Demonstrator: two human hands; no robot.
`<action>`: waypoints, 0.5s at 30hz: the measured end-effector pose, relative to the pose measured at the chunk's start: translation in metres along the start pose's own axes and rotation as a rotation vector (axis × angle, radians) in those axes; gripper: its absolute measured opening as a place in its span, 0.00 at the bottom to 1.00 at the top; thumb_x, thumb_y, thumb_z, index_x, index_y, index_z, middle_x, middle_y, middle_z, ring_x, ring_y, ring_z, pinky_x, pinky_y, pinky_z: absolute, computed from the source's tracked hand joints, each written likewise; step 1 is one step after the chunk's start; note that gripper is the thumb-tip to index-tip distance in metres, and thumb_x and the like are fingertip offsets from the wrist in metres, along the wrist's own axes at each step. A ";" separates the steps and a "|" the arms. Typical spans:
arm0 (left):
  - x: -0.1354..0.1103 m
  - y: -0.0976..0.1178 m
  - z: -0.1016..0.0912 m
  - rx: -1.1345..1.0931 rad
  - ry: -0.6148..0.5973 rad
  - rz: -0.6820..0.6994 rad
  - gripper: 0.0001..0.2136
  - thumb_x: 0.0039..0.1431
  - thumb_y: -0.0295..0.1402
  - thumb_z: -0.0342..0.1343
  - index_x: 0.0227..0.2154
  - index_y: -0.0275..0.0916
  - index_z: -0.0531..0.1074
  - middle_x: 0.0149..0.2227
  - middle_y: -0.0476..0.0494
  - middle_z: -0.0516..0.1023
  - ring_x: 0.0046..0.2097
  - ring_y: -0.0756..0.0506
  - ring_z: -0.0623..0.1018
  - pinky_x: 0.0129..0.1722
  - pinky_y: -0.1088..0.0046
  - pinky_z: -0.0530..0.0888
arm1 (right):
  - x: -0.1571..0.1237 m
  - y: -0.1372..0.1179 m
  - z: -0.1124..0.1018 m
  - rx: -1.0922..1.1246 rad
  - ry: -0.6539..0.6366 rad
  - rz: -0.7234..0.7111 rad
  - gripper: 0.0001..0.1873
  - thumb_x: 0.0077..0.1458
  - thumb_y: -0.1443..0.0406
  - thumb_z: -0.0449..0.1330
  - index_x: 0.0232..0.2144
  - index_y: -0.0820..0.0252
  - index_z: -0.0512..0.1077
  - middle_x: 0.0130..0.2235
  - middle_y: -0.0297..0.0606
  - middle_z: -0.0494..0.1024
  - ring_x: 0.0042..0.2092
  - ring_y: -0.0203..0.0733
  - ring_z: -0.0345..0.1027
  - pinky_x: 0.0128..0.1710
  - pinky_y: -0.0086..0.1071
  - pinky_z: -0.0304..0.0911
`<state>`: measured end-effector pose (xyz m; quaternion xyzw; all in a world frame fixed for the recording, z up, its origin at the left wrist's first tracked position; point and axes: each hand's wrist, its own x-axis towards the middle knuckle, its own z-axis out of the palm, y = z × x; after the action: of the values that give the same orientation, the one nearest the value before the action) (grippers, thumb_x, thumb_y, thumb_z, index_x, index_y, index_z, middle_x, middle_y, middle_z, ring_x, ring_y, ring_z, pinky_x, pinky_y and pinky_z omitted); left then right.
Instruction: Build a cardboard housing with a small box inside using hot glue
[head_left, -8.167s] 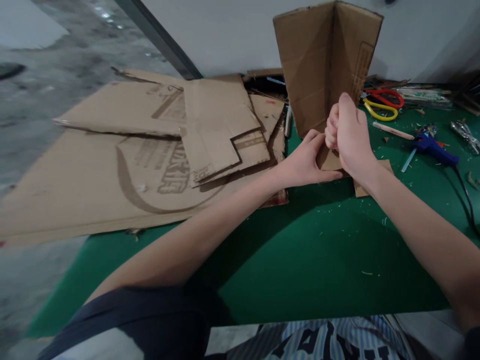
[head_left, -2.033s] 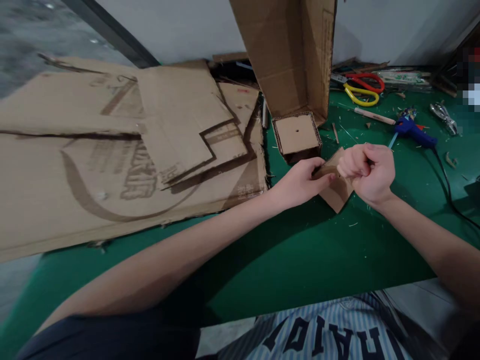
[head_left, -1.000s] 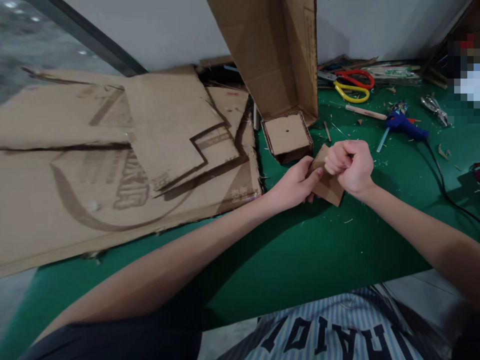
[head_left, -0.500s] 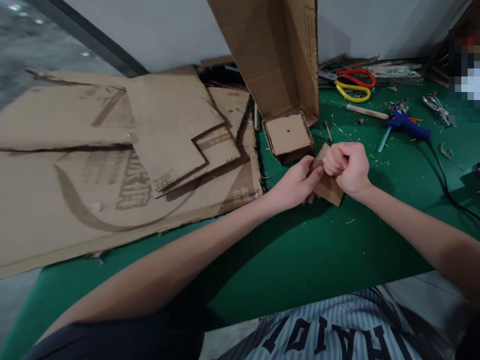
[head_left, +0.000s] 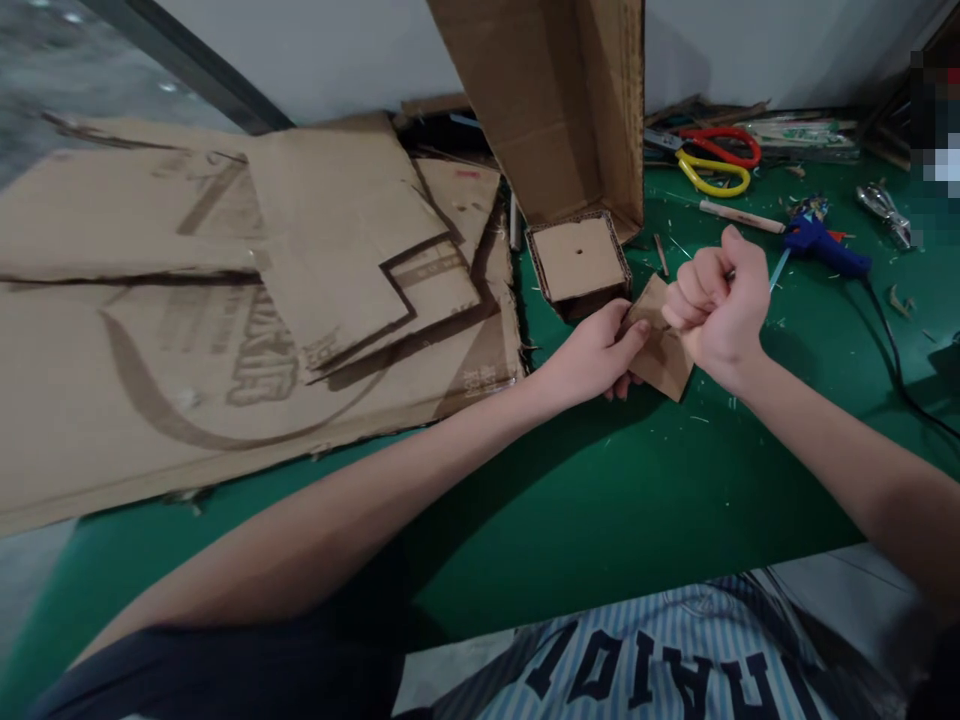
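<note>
Item 1: small cardboard piece (head_left: 664, 365), tan, held tilted above worktop (head_left: 585, 500), approx. centre-right of view, near side of the box.
Item 2: L. hand (head_left: 596, 355), clamped on left edge of item 1; thumb on top, other fingers curled beneath.
Item 3: R. hand (head_left: 720, 305), curled into a fist, knuckles at right part of item 1. Poss. a thin tool inside; fingers hide it, can't tell.
Item 4: cardboard box (head_left: 577, 262), sm., square, w/ one hole mid-top; just beyond L. hand, at foot of tall folded cardboard (head_left: 555, 110).
Item 5: flat cardboard sheets (head_left: 330, 240), stacked, left side.
Item 6: scissors (head_left: 694, 161), red & yellow handles, far right; wooden stick (head_left: 742, 216) & blue glue gun (head_left: 829, 248) nearer, w/ scraps around.

Step in hand (judged): close work on one spot of item 1, L. steadying, R. working.
Next move calls for (judged): firm L. pinch, card kept flat, L. fingertips clear of R. fist's line.
</note>
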<state>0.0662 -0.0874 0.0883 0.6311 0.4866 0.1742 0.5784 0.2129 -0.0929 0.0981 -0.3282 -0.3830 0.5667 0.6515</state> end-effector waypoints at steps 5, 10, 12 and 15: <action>0.001 0.000 -0.001 -0.006 -0.009 -0.025 0.11 0.77 0.28 0.48 0.35 0.43 0.58 0.15 0.59 0.70 0.13 0.53 0.70 0.09 0.84 0.65 | 0.005 0.011 -0.002 -0.003 0.055 0.027 0.39 0.64 0.39 0.55 0.15 0.53 0.44 0.17 0.25 0.39 0.19 0.32 0.32 0.18 0.34 0.35; 0.001 0.000 -0.001 -0.037 -0.026 -0.015 0.10 0.77 0.28 0.48 0.35 0.42 0.59 0.14 0.61 0.68 0.12 0.53 0.70 0.10 0.85 0.65 | 0.001 0.009 0.000 -0.045 0.079 0.048 0.38 0.63 0.42 0.58 0.15 0.53 0.45 0.16 0.25 0.42 0.18 0.31 0.35 0.17 0.32 0.36; 0.000 -0.001 -0.001 -0.026 -0.025 -0.019 0.10 0.77 0.28 0.48 0.35 0.42 0.59 0.14 0.61 0.68 0.13 0.53 0.70 0.10 0.85 0.65 | 0.001 0.009 -0.002 -0.027 0.050 0.049 0.39 0.62 0.41 0.59 0.15 0.53 0.45 0.16 0.25 0.41 0.18 0.31 0.36 0.17 0.31 0.37; 0.001 -0.002 -0.001 -0.026 -0.023 -0.011 0.10 0.77 0.28 0.48 0.35 0.42 0.59 0.14 0.60 0.68 0.13 0.53 0.70 0.10 0.85 0.65 | 0.003 0.009 -0.005 -0.047 0.035 0.061 0.39 0.61 0.39 0.58 0.15 0.53 0.45 0.17 0.25 0.41 0.19 0.31 0.36 0.17 0.31 0.37</action>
<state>0.0650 -0.0860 0.0866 0.6229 0.4809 0.1700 0.5932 0.2133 -0.0886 0.0879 -0.3648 -0.3743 0.5714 0.6327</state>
